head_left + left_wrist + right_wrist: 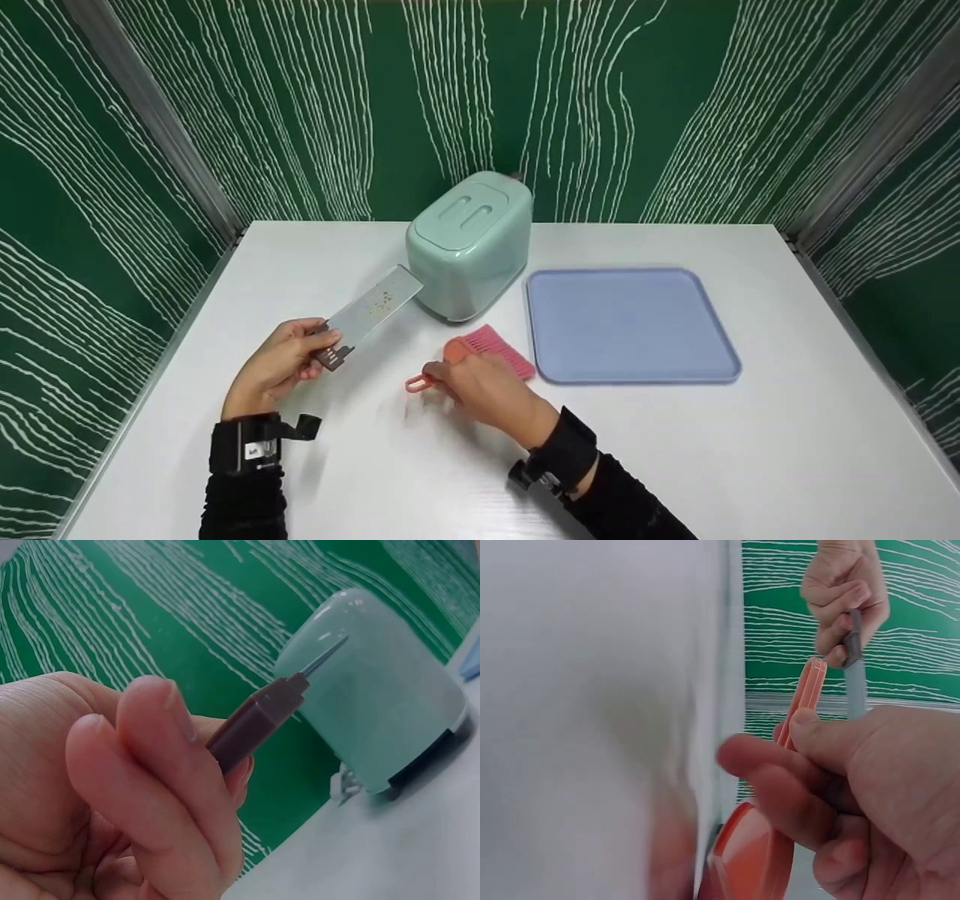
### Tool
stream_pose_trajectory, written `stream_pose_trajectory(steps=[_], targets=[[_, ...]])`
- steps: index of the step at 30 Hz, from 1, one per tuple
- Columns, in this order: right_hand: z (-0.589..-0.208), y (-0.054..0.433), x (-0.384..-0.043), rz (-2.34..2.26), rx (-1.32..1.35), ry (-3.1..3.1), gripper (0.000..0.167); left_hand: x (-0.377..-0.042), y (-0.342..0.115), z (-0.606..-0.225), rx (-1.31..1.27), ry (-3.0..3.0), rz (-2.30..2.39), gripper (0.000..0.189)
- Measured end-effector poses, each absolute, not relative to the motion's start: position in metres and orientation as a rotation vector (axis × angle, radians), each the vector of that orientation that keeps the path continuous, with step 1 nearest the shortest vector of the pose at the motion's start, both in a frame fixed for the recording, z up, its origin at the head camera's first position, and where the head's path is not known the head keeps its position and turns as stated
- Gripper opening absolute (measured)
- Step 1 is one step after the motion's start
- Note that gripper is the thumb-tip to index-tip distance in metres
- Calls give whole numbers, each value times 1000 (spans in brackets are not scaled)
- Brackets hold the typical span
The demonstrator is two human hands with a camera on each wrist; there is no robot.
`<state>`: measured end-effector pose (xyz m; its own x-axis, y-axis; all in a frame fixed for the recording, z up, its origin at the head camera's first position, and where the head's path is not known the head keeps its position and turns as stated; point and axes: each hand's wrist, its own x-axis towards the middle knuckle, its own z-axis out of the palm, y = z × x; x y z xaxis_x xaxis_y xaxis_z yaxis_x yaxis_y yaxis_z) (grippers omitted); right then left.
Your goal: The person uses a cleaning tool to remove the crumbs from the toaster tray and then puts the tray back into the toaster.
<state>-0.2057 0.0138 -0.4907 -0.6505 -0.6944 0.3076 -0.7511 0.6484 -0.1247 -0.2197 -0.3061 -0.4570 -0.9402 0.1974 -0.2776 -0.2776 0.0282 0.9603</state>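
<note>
My left hand [281, 364] pinches the brown end of a toaster crumb tray [360, 322], thumb on top. The flat metal plate is raised over the table and carries brown crumbs [384, 297]. Its far end overlaps the toaster [469, 255] in the head view. In the left wrist view the crumb tray [259, 716] appears nearly edge-on. With my right hand [491, 394] I grip the orange handle [418, 384] of a small brush close over the table. Its pink bristles [506, 351] point away to the right; my fingers hide part of the handle.
The mint-green toaster stands at the back middle of the white table [802, 450]. To the right of the brush lies a blue rectangular tray [630, 326]. Green walls with white lines [585, 90] enclose the back and sides.
</note>
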Motion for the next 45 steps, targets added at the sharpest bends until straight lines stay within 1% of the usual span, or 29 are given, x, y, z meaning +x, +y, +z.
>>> stream_pose_trajectory(steps=[4, 8, 12, 22, 24, 27, 36, 40, 45], targets=[[-485, 20, -202, 453, 1220, -2613, 5, -219, -305, -456, -80, 1976, 1978, 14], [-477, 28, -200, 643, 1308, -2608, 10, -219, -304, -456, -74, 1975, 1979, 14], [-469, 39, -200, 825, 1370, -2646, 10, -218, -304, -455, -60, 1972, 1979, 16], [-459, 57, -200, 984, 1384, -2793, 9, -220, -303, -457, -44, 1967, 1977, 14], [-458, 59, -199, 970, 1351, -2815, 7, -220, -303, -457, -43, 1964, 1983, 13], [-457, 62, -199, 957, 1302, -2791, 11, -220, -302, -457, -42, 1962, 1989, 11], [-453, 76, -200, 654, 1154, -2512, 18, -221, -299, -456, -16, 1985, 1955, 14], [-448, 87, -201, 626, 1032, -2540, 16, -221, -297, -457, -13, 1987, 1954, 14], [-438, 102, -201, 720, 889, -2670, 13, -221, -296, -457, -13, 1983, 1954, 12]])
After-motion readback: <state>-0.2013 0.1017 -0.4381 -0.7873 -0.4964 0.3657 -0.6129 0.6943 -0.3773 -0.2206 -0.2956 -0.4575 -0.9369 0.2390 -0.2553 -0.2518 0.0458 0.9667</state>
